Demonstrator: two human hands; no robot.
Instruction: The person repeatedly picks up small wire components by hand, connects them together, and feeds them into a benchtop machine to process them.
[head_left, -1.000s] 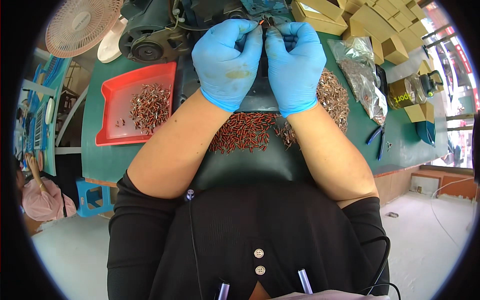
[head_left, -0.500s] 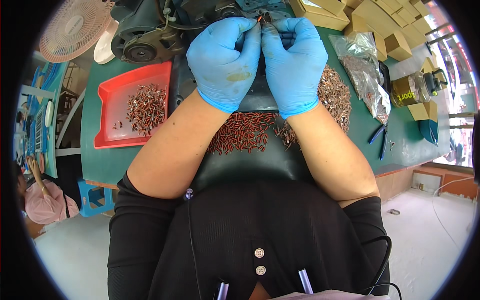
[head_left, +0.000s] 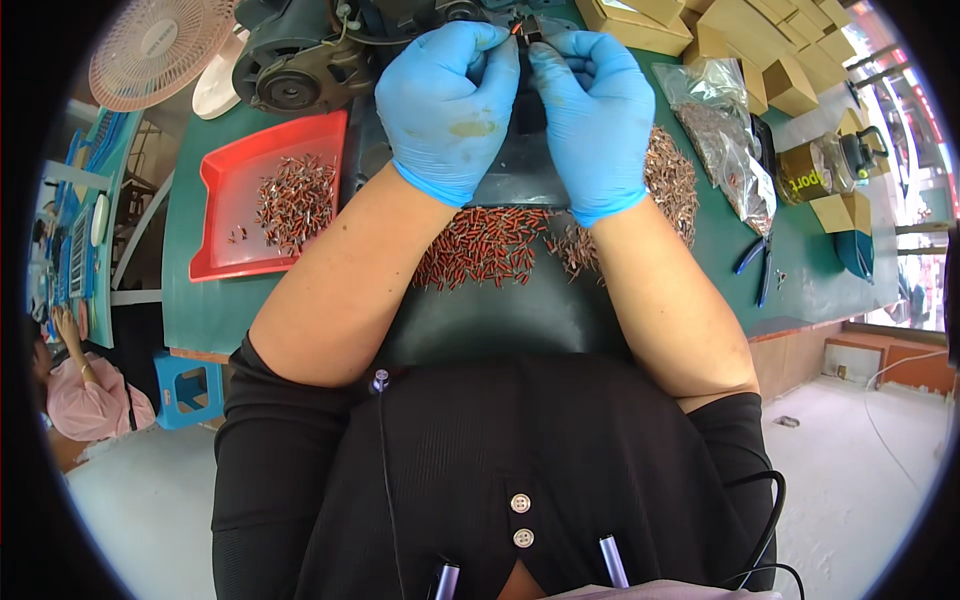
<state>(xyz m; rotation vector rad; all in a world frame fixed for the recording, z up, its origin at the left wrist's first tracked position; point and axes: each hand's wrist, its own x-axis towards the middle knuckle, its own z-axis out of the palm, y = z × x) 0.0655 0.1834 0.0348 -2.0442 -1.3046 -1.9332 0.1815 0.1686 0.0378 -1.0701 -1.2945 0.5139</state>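
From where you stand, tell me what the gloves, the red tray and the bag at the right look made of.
Gloves on the left hand and right hand: thin blue rubber, probably nitrile, matte and creased at the knuckles. Red tray: moulded plastic with a rolled rim and smooth sheen. Bag: clear plastic film, crinkled and glinting.

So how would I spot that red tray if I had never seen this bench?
Start at the green table. Left of the left hand lies a shallow red tray, holding a small heap of reddish-brown pieces. It is the only red, rimmed container; the other pieces lie loose.
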